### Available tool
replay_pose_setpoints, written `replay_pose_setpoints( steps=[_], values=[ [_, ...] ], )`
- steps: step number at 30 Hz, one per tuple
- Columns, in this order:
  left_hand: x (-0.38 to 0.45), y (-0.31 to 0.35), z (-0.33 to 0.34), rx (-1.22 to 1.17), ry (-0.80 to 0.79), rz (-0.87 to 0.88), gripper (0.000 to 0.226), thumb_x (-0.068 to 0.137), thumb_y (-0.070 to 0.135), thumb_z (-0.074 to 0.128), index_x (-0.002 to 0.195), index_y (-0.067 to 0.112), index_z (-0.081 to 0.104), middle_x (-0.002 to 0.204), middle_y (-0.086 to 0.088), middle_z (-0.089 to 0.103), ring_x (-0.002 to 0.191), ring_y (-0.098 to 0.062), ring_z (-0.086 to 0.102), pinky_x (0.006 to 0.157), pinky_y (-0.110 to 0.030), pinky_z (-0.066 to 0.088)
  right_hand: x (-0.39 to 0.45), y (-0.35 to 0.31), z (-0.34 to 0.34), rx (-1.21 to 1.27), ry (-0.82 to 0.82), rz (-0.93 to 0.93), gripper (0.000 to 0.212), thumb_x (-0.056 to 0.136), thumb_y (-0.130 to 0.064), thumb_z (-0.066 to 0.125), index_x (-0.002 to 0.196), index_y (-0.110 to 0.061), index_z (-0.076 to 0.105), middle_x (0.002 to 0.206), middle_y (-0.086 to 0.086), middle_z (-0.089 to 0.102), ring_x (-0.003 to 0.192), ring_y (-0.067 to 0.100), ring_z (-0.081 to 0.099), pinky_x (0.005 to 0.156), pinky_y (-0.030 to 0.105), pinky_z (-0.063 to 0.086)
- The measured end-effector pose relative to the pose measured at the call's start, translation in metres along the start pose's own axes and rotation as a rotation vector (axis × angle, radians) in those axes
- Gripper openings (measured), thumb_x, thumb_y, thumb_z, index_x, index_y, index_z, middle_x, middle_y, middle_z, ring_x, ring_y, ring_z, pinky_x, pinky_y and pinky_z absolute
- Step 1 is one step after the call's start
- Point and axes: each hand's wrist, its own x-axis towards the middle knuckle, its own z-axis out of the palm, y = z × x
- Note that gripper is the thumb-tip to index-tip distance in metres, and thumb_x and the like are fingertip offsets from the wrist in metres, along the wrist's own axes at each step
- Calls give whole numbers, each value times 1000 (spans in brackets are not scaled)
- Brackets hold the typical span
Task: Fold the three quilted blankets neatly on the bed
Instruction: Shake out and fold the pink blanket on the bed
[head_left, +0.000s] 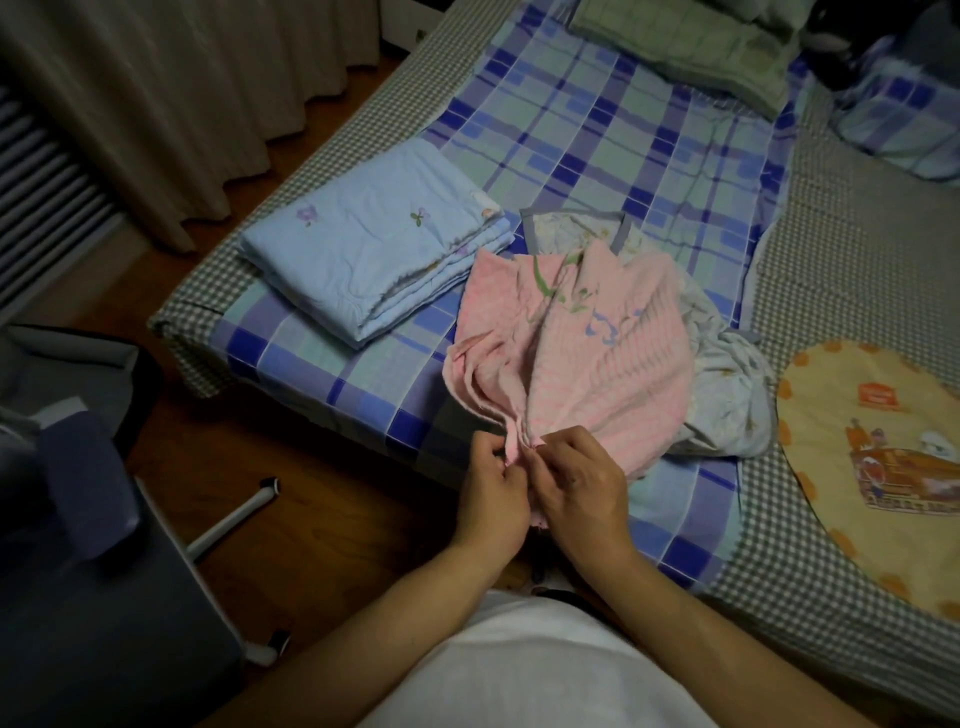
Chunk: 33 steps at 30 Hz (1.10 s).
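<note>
A pink quilted blanket (587, 358) lies bunched at the near edge of the bed (597, 130). My left hand (493, 493) and my right hand (576, 483) both pinch its near corner, close together. Under the pink one lies a crumpled white floral blanket (727, 384) with a grey border. To the left, a light blue quilted blanket (374, 244) sits folded into a flat rectangle. A green quilted blanket (691, 47) lies folded at the far end of the bed.
A round orange-and-cream cushion (878, 467) rests on the bed's right side. A dark office chair (93, 519) stands on the wooden floor at my left. Beige curtains (171, 104) hang along the left wall. A plaid pillow (904, 119) sits far right.
</note>
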Motion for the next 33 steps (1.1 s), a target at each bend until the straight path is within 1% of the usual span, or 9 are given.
replay_pose_setpoints(
  steps=[2, 6, 8, 11, 20, 24, 27, 29, 33],
  values=[
    [0, -2, -2, 77, -9, 33, 21, 93, 3, 51, 97, 24, 50, 90, -1, 65, 82, -19, 64, 69, -32, 54, -1, 0, 1, 13, -3, -1, 10, 89, -9, 68, 80, -9, 72, 82, -4, 56, 71, 8, 57, 62, 29, 49],
    [0, 2, -4, 74, -75, 45, 18, 95, 3, 50, 98, 21, 54, 87, -1, 67, 75, -8, 64, 62, -20, 50, 0, 3, 0, 26, -3, -11, 9, 89, -11, 68, 81, -9, 72, 83, -3, 58, 71, 10, 58, 62, 34, 51],
    [4, 5, -5, -146, -98, -61, 9, 91, 7, 54, 99, 9, 59, 91, -17, 70, 79, -15, 66, 68, -26, 53, 1, 4, -1, 36, 5, -11, 13, 91, -14, 65, 81, -9, 72, 83, -3, 58, 72, 10, 59, 62, 34, 51],
    [11, 6, -7, -494, -81, -271, 27, 96, 22, 56, 108, -1, 64, 103, -27, 69, 93, -30, 67, 89, -44, 53, 1, 2, -1, 59, -19, -5, 16, 92, -17, 63, 82, -9, 73, 84, -4, 59, 73, 9, 60, 63, 32, 51],
    [16, -2, -7, -267, -10, -172, 11, 97, 17, 61, 97, 9, 68, 92, -13, 74, 97, -32, 71, 91, -50, 57, 1, 3, 2, 23, -40, 23, 17, 92, -18, 62, 81, -11, 72, 84, -5, 57, 74, 5, 57, 65, 27, 49],
    [22, 1, -9, -295, 50, -216, 17, 97, 7, 53, 107, 13, 65, 102, -13, 71, 98, -29, 70, 87, -46, 60, 3, 3, 4, 25, -17, 41, 16, 90, -16, 62, 78, -10, 70, 81, -3, 58, 74, 6, 57, 66, 29, 48],
    [26, -2, -11, -205, 81, -212, 9, 94, 23, 61, 95, 25, 69, 98, -5, 72, 94, -24, 71, 85, -50, 59, 2, 1, 5, 27, -15, 51, 18, 90, -19, 60, 76, -11, 70, 79, -3, 58, 73, 5, 55, 65, 29, 48],
    [25, -3, -8, -135, 62, -216, 19, 94, 36, 61, 82, 26, 73, 86, -4, 74, 89, -26, 72, 83, -52, 59, 1, 2, 7, 17, -21, 53, 21, 91, -22, 58, 76, -12, 69, 78, -3, 58, 72, 5, 54, 64, 30, 47],
    [18, -8, -8, -165, 73, -339, 24, 97, 31, 60, 82, 18, 74, 85, -6, 76, 89, -28, 73, 82, -52, 60, 1, 3, 7, 30, 6, 71, 14, 89, -14, 63, 76, -10, 68, 78, -2, 58, 72, 9, 56, 64, 30, 47]
  ],
)
